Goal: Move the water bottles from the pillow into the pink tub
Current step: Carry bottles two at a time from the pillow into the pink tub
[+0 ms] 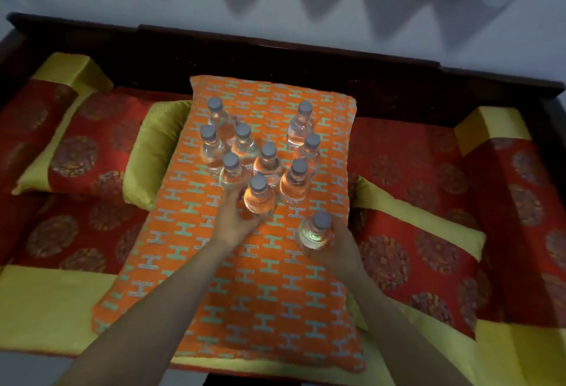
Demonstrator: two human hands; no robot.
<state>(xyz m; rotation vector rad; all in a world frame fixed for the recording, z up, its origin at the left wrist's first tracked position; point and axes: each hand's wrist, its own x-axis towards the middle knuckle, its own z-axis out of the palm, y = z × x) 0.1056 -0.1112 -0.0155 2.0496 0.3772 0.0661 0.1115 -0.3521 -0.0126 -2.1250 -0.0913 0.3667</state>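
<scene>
– Grip, left hand (232, 223)?
– Fingers curled round the front bottle (258, 202), low on its body. Bottle upright, grey cap up, about the middle of the pillow (245, 293), just in front of the group. Touching its neighbours or not: cannot tell.
– Right hand (335, 243)?
– Wrapped round the side bottle (314, 232) from the right and below. It is near the pillow's right edge, apart from the group. Base on the fabric or raised: hidden by the hand.
– Other bottles?
– Eight standing bottles (269, 165), clear with grey caps, all upright on the pillow's far half. Five are bunched toward the left, three in a line toward the right.
– Pillow itself?
– Orange, pale H pattern, lying lengthwise on a red-and-gold bed cover (398, 156). Its far edge is up by the dark wooden frame (275, 49). Left cushion (70, 146) lies beside the pillow's left edge, and the right cushion (428, 248) beside its right edge. Both are red and gold.
</scene>
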